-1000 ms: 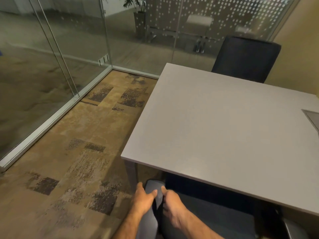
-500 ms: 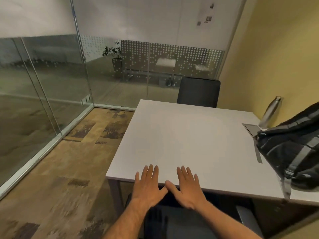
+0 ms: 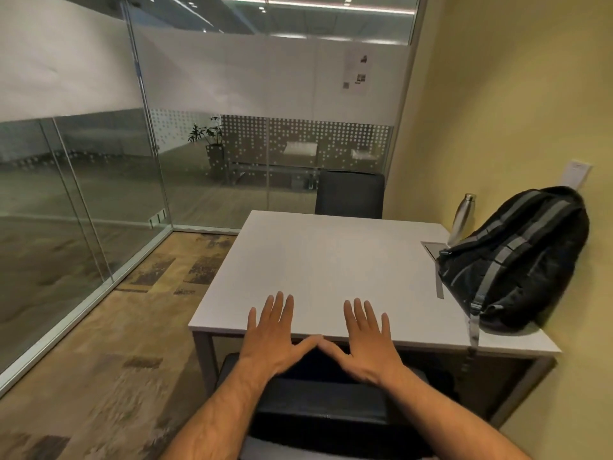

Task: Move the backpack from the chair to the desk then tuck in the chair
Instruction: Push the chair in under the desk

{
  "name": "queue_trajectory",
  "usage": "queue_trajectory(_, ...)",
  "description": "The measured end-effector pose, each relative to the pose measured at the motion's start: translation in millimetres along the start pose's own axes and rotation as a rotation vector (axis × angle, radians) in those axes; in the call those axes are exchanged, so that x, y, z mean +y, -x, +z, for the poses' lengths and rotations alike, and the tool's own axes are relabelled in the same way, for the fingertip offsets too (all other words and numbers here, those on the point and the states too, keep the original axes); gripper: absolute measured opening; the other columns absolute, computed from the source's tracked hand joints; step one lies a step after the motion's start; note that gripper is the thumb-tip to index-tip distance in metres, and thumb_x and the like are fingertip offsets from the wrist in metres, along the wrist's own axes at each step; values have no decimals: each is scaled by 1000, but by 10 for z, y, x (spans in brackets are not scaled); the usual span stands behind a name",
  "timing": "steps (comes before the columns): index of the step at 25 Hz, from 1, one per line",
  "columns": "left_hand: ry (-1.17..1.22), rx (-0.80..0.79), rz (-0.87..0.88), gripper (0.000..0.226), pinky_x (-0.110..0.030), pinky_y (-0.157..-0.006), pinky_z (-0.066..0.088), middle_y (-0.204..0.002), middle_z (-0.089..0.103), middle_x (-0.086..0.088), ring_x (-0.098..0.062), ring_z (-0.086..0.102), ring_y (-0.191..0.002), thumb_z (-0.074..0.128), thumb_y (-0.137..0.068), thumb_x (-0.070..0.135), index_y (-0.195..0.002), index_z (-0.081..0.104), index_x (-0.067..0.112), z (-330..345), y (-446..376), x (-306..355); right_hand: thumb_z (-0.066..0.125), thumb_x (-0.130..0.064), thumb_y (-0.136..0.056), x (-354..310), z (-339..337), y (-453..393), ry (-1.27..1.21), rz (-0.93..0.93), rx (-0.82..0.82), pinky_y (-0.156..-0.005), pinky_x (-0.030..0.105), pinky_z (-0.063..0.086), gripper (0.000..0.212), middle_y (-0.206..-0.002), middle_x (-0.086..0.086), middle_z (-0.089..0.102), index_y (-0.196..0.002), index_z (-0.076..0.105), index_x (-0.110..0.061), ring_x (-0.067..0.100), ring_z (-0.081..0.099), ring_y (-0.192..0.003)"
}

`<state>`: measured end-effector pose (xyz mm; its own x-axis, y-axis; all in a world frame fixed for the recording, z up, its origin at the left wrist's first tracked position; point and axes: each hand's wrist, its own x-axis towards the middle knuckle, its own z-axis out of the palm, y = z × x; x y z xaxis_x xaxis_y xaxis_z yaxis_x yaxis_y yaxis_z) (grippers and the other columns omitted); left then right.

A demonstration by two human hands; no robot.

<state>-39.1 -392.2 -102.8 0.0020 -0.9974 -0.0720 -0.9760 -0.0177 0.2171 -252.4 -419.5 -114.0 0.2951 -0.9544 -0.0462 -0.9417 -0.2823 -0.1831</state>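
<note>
Both hands are spread flat with fingers splayed and hold nothing: the left hand (image 3: 270, 336) and right hand (image 3: 365, 343) hover with thumbs nearly touching, above the chair (image 3: 318, 410) back at the desk (image 3: 318, 260) edge. The backpack (image 3: 517, 260) lies on the desk to the right hand's far side, against the wall, beside a metal bottle (image 3: 462, 217).

Glass partitions (image 3: 109, 180) are enclosing the room on two sides, a yellow wall (image 3: 517, 104) is standing right, patterned carpet (image 3: 109, 330) is covering the floor, ceiling lights (image 3: 318, 5) are glowing beyond
</note>
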Motion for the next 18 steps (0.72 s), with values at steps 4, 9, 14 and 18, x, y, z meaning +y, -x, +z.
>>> queue_trajectory(4,45,23,32,118,-51,-125,-9,-170,-16,-1,-20,-17,-156,3,-69,97,-161,-10,24,38,544,398,2,-103,-69,214,-208,620,16,-29,14,-122,54,-19,120,-167,2,-24,-159,-19,-25,21,-27,-153)
queue_trajectory(9,71,40,77,106,-49,-126,-8,-171,-13,0,-17,-15,-156,16,-81,90,-161,-7,24,157,1351,862,3,-101,-70,561,-291,1578,0,-26,12,-123,53,-18,118,-169,3,-20,-160,-13,-26,19,-26,-152)
queue_trajectory(14,20,23,124,105,-47,-127,-9,-171,-8,4,-12,-14,-155,14,-80,89,-161,-4,26,287,2118,1151,2,-103,-67,858,-306,2429,46,33,26,-120,52,-24,119,-166,0,-22,-159,-13,-29,17,-29,-151)
queue_trajectory(18,-28,39,103,106,-49,-127,-8,-171,-8,3,-13,-13,-156,14,-78,90,-161,-4,27,240,2431,1241,-1,-103,-66,827,-321,2778,56,51,58,-119,50,-26,119,-167,1,-22,-159,-14,-29,18,-29,-151)
